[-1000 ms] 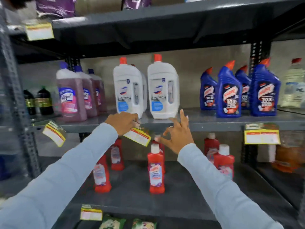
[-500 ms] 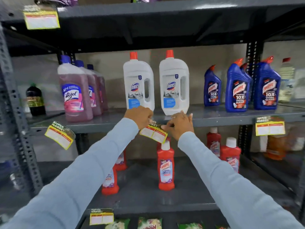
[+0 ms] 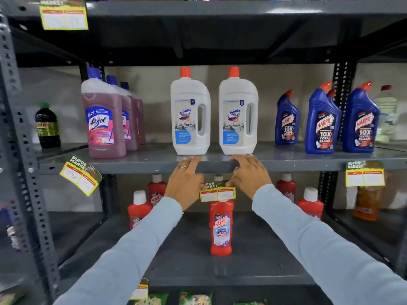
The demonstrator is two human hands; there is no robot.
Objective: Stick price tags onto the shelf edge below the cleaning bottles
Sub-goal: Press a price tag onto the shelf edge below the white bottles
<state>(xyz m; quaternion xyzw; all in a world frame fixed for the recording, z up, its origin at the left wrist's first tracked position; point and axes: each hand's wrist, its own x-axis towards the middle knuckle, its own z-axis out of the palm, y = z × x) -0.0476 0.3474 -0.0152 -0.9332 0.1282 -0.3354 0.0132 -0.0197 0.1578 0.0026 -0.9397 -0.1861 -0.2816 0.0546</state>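
- The left hand lies flat against the front of the shelf edge, fingers stretched up over the lip just under the left white bottle; it is spread, not clenched, and its thumb side touches the left end of the price tag
- The right hand mirrors it below the right white bottle, fingers splayed over the lip, the thumb side pressing on the tag's upper right corner; neither hand grasps the tag, both press on it
- The tag hangs level between the two hands, its top at the shelf edge, its yellow-bordered lower part dropping in front of a red bottle on the shelf below
- A second tag hangs tilted at the left end of the same edge, under the pink bottles
- A third tag hangs straight at the right end, under the blue bottles
- Another tag sits on the edge of the shelf above, at far left
- Both arms wear pale blue sleeves
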